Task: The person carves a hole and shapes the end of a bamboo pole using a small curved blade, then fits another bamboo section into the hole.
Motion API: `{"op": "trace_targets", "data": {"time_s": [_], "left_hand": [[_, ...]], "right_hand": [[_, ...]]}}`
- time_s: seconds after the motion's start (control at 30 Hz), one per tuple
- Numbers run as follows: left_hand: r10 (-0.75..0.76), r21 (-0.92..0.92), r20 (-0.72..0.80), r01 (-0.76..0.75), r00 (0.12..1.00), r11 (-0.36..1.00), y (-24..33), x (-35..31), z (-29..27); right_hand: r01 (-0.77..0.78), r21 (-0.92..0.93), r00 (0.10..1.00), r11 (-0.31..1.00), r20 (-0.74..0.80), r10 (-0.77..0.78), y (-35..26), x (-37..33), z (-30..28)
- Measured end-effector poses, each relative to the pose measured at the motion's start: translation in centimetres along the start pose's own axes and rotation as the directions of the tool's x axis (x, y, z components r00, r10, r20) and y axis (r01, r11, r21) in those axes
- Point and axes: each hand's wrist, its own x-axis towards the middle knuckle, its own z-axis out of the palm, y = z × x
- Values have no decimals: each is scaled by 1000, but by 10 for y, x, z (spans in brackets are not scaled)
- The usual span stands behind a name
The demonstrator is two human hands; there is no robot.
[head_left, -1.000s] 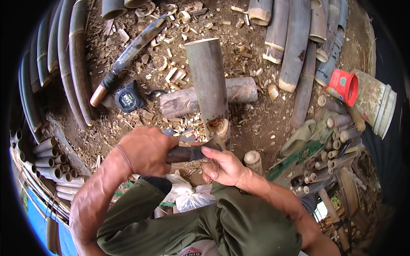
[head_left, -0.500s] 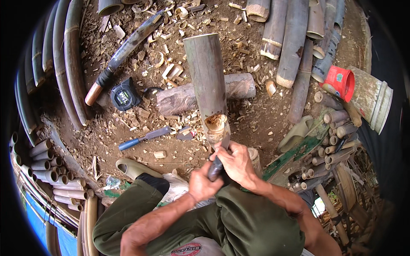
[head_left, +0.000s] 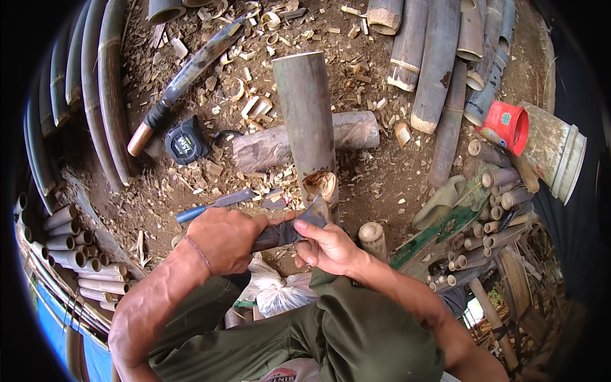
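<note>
My left hand (head_left: 230,239) is closed round the dark handle of a knife (head_left: 313,214), with a thin cord on the wrist. Close to the blade's base my right hand (head_left: 331,248) grips the same knife, thumb laid on the blade. The blade tip points up at the near end of a thick bamboo tube (head_left: 304,108), just below a pale carved notch (head_left: 320,185). Whether blade and bamboo touch is hard to tell. The tube rests across a short log (head_left: 259,150) on the ground, its near end partly hidden behind the knife and my right hand.
A blue-handled chisel (head_left: 216,205), a black tape measure (head_left: 186,141) and a long machete (head_left: 184,84) lie left among shavings. Bamboo lengths (head_left: 439,57) are at upper right, beside a red container (head_left: 506,126) and a dirty bucket (head_left: 560,151). A cut bamboo stump (head_left: 372,237) stands near my right hand.
My left hand has swung left and up with the knife's handle, so the knife now slants more sideways. My right hand has shifted slightly left and down. The bamboo tube has barely moved.
</note>
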Motion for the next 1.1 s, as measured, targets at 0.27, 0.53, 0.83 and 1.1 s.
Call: {"op": "trace_targets", "data": {"time_s": [0.27,0.53,0.83,1.1], "left_hand": [[-170,-548,-292,-19,941,836,44,33,138],[-16,50,-237,28,971,998,8,-2,13],[-88,-597,-172,-33,981,802,-1,38,106],[-413,-930,-287,-148,865,336,116,82,153]], "right_hand": [[-75,-799,905,597,-306,-295,-12,-35,12],[-20,50,999,999,-35,22,-4,-11,-3],[-41,-563,881,825,-409,-235,-7,-12,14],[-163,-950,699,267,-303,-648,-22,-21,14]]}}
